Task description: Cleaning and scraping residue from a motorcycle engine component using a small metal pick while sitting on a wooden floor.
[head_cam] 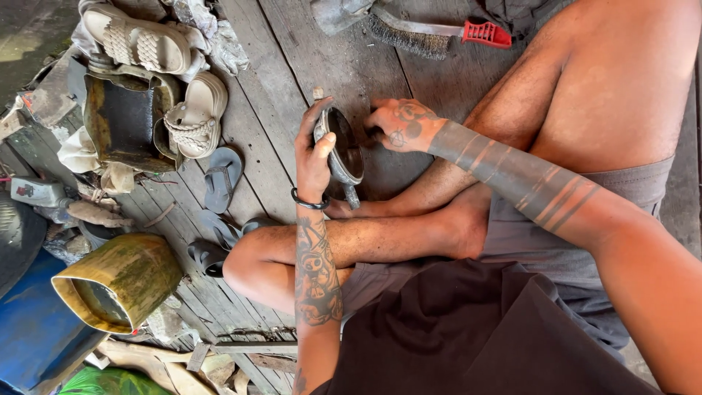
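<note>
1. Head view, looking down: a person sits cross-legged on a weathered plank floor [292,95], knees bent, dark shorts and dark cloth in the lap.
2. The left hand [313,150] is wrapped around the outer rim of a round, shallow metal part [344,150], thumb over the near edge, fingers curled behind it. Firm grasp. A dark band sits at that wrist.
3. The metal part is held on edge, just above the floor and just in front of the crossed shin, between the two hands. Its inside looks dark; a short stub sticks out at the lower end.
4. The right hand [398,126] is half-clenched, fingertips pressed at the far side of the part's open face. Whether it pinches something small there, I cannot tell.
5. Both forearms carry dark tattoos; the right one shows ringed bands.
6. Farther along the planks, near the right knee: a wire brush [417,36] with a red handle, lying flat, apart from both hands.
7. To the left of the hands: a pair of pale woven sandals [139,44], one on a rusty metal box [121,121], and a grey flip-flop [221,178] on the planks.
8. Lower left: a yellowish, grimy tub-like housing [121,281] tipped on its side, beside a blue sheet [33,329]. Scraps and rags lie about it.
</note>
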